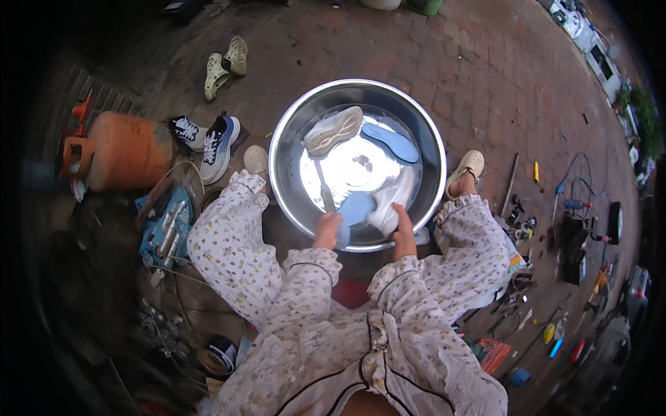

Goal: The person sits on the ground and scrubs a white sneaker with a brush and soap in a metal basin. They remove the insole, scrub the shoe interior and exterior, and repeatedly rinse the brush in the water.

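A round metal basin [435,130] stands on the ground before me, with shallow water in it. My left hand [328,231] grips a blue insole [356,208] at the basin's near rim; a dark strip-like handle [323,182] reaches up from the same hand, its kind unclear. My right hand [404,232] holds a white shoe [389,210], blurred, inside the near right part of the basin. Farther in, a pale sneaker [334,131] lies on its side with its patterned sole showing. Another blue insole [390,141] rests at the far right of the basin.
At the left stand an orange gas cylinder [130,151], a pair of sneakers [221,148] and, farther off, green clogs [216,78]. Loose tools, a hose [575,161] and a yellow tube [536,171] lie on the brick paving at the right. A tape roll [217,358] sits near my left side.
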The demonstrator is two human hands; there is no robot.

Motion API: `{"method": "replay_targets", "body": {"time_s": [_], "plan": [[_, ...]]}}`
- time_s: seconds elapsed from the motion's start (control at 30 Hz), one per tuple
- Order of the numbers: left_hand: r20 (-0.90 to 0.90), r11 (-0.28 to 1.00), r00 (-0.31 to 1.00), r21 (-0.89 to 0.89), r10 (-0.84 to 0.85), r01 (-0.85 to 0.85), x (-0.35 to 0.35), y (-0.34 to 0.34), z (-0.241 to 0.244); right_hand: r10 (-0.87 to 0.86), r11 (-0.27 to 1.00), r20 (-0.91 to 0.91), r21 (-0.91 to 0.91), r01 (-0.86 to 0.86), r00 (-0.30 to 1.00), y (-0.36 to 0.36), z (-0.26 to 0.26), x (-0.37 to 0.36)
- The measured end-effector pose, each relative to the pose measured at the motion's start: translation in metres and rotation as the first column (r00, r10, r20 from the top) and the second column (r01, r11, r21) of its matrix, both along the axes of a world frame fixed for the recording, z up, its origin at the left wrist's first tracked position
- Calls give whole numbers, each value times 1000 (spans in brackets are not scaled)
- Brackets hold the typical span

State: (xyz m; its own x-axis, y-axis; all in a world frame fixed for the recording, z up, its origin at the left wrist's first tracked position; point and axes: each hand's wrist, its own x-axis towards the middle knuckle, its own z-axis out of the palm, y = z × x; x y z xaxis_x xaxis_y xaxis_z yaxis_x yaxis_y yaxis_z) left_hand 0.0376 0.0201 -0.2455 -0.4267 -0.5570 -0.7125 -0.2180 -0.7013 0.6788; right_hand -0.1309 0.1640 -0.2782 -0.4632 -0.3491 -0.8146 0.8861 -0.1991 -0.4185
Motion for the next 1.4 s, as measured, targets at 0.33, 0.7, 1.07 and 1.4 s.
{"method": "replay_targets", "body": {"time_s": [0.33,0.7,1.07,1.4], "plan": [[95,968,995,-250,5,19,-41,-78,-5,221,908,-385,416,-45,896,-36,5,-16],[657,644,754,-583,15,495,-28,-101,-102,646,452,-269,889,-75,714,-42,-50,-1],[377,908,842,0,-387,418,-16,-86,-136,243,968,-126,94,-232,962,-49,-53,-6],[195,925,980,-364,-35,105,-45,-40,-58,299,655,-126,748,-107,946,-19,-105,4]]}}
